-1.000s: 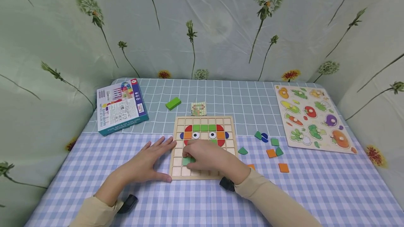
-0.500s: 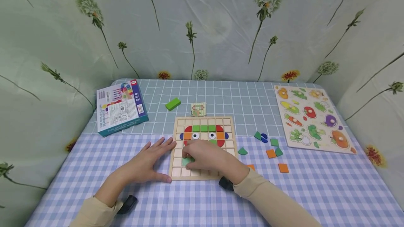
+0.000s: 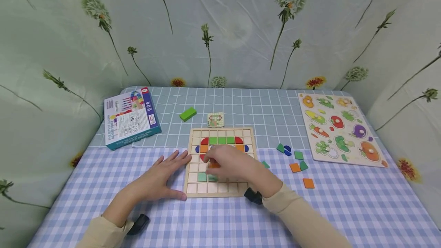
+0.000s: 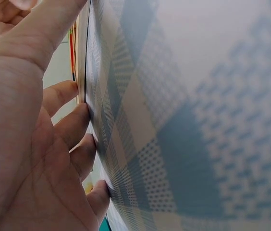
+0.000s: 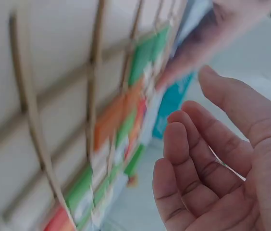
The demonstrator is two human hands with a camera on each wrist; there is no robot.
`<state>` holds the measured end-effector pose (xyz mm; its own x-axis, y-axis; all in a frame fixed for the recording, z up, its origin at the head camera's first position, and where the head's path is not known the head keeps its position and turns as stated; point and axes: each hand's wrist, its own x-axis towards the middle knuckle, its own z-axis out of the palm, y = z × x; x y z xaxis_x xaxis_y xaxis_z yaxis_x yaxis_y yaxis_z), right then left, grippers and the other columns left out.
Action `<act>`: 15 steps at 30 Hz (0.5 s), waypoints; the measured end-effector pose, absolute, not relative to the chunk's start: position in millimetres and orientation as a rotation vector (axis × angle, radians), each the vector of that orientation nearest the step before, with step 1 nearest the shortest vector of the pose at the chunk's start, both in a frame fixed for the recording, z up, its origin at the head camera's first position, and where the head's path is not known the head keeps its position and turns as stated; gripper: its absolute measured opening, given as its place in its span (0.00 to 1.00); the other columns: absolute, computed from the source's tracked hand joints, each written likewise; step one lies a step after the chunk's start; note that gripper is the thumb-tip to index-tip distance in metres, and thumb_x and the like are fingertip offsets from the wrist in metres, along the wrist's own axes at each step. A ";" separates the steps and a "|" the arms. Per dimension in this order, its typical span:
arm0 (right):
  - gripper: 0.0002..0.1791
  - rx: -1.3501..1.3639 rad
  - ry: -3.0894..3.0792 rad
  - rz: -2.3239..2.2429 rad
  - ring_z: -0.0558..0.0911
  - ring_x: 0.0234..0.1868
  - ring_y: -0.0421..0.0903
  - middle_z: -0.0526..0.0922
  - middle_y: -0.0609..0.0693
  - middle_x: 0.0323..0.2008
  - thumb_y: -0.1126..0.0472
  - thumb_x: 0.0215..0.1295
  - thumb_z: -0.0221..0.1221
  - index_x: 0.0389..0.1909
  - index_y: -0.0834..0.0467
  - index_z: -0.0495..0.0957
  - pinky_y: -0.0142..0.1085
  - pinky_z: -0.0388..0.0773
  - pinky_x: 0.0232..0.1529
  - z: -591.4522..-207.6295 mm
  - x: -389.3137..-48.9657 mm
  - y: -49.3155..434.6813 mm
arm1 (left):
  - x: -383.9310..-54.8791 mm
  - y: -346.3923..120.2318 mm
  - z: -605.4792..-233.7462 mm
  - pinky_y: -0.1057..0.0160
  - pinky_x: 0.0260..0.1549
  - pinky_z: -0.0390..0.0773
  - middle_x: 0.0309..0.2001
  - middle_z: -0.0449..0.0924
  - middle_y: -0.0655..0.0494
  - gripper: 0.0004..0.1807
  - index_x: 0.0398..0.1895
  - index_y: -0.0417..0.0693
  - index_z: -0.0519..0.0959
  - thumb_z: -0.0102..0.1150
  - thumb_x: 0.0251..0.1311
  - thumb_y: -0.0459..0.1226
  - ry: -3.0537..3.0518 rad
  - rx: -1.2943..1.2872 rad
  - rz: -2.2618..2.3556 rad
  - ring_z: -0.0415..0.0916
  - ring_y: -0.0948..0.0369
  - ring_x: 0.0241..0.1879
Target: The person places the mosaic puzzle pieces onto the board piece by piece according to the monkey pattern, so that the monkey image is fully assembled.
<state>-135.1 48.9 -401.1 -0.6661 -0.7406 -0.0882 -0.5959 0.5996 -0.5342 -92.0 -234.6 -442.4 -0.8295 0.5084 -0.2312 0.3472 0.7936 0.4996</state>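
Note:
A wooden grid board (image 3: 192,188) lies on the checked cloth, its upper part filled with red, green, orange and blue tiles. My left hand (image 3: 156,179) is spread flat beside it, fingertips and thumb at its left edge. Over the middle of the board hovers my right hand (image 3: 231,162), covering several cells. In the right wrist view its fingers (image 5: 176,142) are loosely bent and apart from the thumb, with nothing between them. An orange tile (image 3: 214,163) shows on the board under that hand. Just below sit light green tiles (image 3: 201,177) in the lower left cells.
Loose orange tiles (image 3: 308,183) and green tiles (image 3: 298,155) lie right of the board, near blue half-circles (image 3: 287,150). A pattern card (image 3: 215,119) and green block (image 3: 188,114) are behind it. A box (image 3: 132,118) stands left, a vegetable puzzle (image 3: 342,129) right.
My right hand has lifted off the light green tiles and shifted up and slightly right over the board, uncovering them. The left hand stays at the board's edge.

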 end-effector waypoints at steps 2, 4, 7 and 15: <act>0.14 -1.100 2.548 -0.728 0.78 0.37 0.42 0.85 0.49 0.38 0.56 0.72 0.70 0.53 0.58 0.89 0.30 0.77 0.39 -393.9 -138.0 59.1 | -92.2 -234.8 -442.3 0.22 0.79 0.44 0.88 0.52 0.56 0.65 0.87 0.62 0.58 0.75 0.48 0.71 2.627 0.641 0.631 0.43 0.42 0.88; 0.14 -1.084 2.572 -0.749 0.80 0.37 0.43 0.86 0.49 0.38 0.56 0.72 0.70 0.53 0.59 0.89 0.30 0.78 0.39 -387.4 -140.2 70.9 | -92.2 -234.9 -442.3 0.22 0.79 0.44 0.88 0.52 0.55 0.65 0.87 0.61 0.58 0.75 0.48 0.71 2.627 0.639 0.632 0.43 0.42 0.88; 0.14 -1.055 2.618 -0.766 0.82 0.39 0.46 0.86 0.47 0.38 0.56 0.72 0.70 0.53 0.59 0.88 0.30 0.80 0.41 -381.1 -142.4 91.8 | -91.9 -234.8 -442.7 0.22 0.79 0.44 0.88 0.52 0.55 0.65 0.87 0.60 0.58 0.76 0.48 0.71 2.629 0.646 0.636 0.43 0.42 0.88; 0.15 -0.852 2.725 -0.789 0.82 0.40 0.42 0.87 0.44 0.39 0.58 0.71 0.71 0.54 0.60 0.87 0.38 0.84 0.43 -374.8 -142.4 158.3 | -90.2 -233.7 -442.3 0.22 0.79 0.44 0.88 0.53 0.54 0.65 0.87 0.59 0.59 0.76 0.47 0.70 2.639 0.652 0.636 0.44 0.42 0.88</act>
